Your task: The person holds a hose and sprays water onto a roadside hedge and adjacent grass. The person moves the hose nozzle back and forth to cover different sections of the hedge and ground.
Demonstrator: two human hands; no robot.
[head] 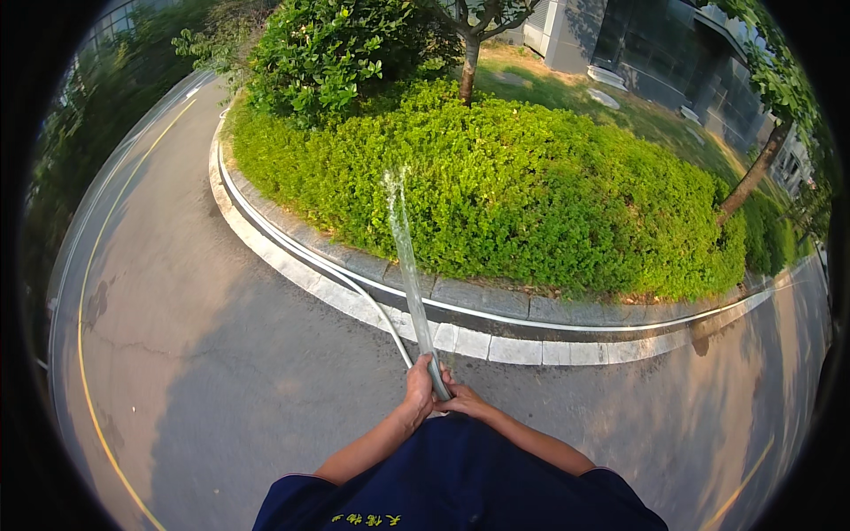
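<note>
My left hand (420,383) grips a pale flexible hose (439,383) near its outlet, close in front of my body. Just behind it, my right hand (461,399) holds the same hose from the other side. A clear stream of water (407,265) shoots forward from the outlet and breaks up over a low, yellow-green hedge (531,199). Another length of the hose (372,299) runs from beside my left hand to the kerb. Part of the hose is hidden behind my hands and the dark blue shirt.
A grey stone kerb (478,291) with a white-painted strip (514,350) borders the hedge. White hose (597,327) lies along it. A leafy shrub (312,60) and tree trunks (469,70) rise behind. Asphalt road (265,372) surrounds me, with a yellow line (83,345) at left.
</note>
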